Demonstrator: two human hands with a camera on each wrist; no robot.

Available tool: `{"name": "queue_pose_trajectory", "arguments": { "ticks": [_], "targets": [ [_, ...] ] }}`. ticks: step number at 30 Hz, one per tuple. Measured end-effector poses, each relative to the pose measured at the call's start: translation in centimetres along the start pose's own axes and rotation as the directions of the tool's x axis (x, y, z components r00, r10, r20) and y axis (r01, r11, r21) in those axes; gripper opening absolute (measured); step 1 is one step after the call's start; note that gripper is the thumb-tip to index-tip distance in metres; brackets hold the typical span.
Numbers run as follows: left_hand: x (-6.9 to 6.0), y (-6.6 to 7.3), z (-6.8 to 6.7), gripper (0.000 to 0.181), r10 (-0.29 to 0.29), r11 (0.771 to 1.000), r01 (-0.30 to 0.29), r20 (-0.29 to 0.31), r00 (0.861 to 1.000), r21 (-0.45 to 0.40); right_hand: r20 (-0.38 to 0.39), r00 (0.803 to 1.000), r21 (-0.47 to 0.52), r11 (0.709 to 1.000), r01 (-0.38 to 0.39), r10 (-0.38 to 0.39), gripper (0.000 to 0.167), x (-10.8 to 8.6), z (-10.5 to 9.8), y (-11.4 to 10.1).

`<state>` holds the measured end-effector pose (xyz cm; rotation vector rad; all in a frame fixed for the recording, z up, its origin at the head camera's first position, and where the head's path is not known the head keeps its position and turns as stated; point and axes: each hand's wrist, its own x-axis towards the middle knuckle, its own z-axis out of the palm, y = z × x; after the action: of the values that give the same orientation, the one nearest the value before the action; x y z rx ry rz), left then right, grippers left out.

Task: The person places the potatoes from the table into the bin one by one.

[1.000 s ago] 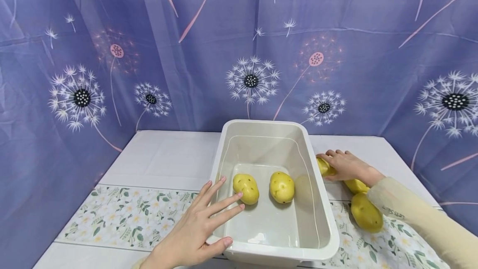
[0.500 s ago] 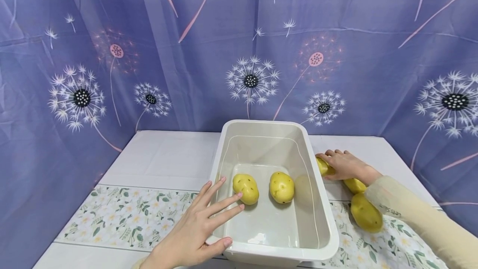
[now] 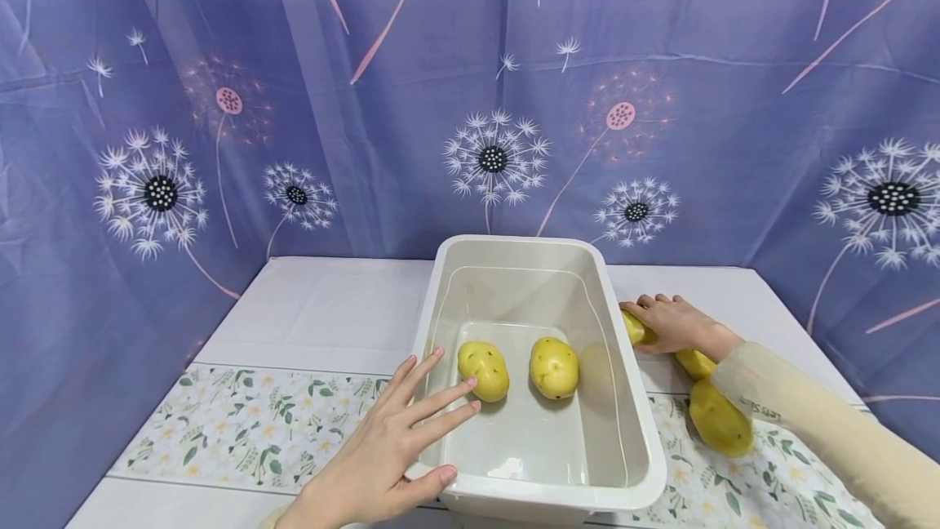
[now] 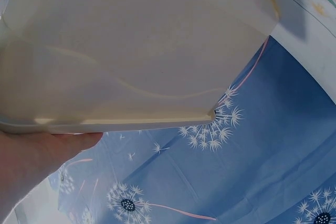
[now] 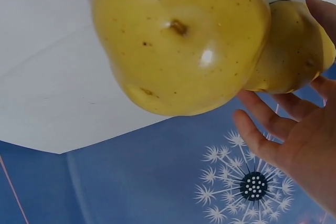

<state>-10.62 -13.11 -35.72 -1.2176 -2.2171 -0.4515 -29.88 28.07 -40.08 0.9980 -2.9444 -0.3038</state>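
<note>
My left hand (image 3: 392,439) lies over the near left rim of a white plastic tub (image 3: 646,472), fingers straight and spread. In the left wrist view, the thumb side of that hand (image 4: 42,156) touches the rim of the tub. Two yellow potatoes (image 3: 483,371) sit apart on the tub's floor. Just outside the right wall, my right hand (image 3: 676,325) holds a potato (image 3: 635,329) from above, hiding part of it. The right wrist view has the thumb and fingers on opposite sides of that potato (image 5: 289,51), while a nearer potato (image 5: 178,40) looms large.
Behind my right hand's wrist lies another potato (image 3: 694,364), partly covered, with one more potato (image 3: 722,421) beside it. The white table (image 3: 345,308) has a floral strip (image 3: 257,423) across it. A purple dandelion-print curtain (image 3: 396,129) hangs around the back and sides.
The right wrist and sleeve have shifted very slightly left, with the hand still at the same potato. My left hand, the tub and the other potatoes have stayed put.
</note>
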Motion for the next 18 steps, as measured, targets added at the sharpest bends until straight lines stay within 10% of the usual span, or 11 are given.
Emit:
{"name": "queue_pose_trajectory", "arguments": {
  "ticks": [18],
  "targets": [
    [0.03,0.08,-0.09,0.047,0.003,1.0,-0.003,0.001,1.0,0.001,0.007,1.0,0.01,1.0,-0.004,0.004,0.07,0.26,0.71,0.24]
  ]
}}
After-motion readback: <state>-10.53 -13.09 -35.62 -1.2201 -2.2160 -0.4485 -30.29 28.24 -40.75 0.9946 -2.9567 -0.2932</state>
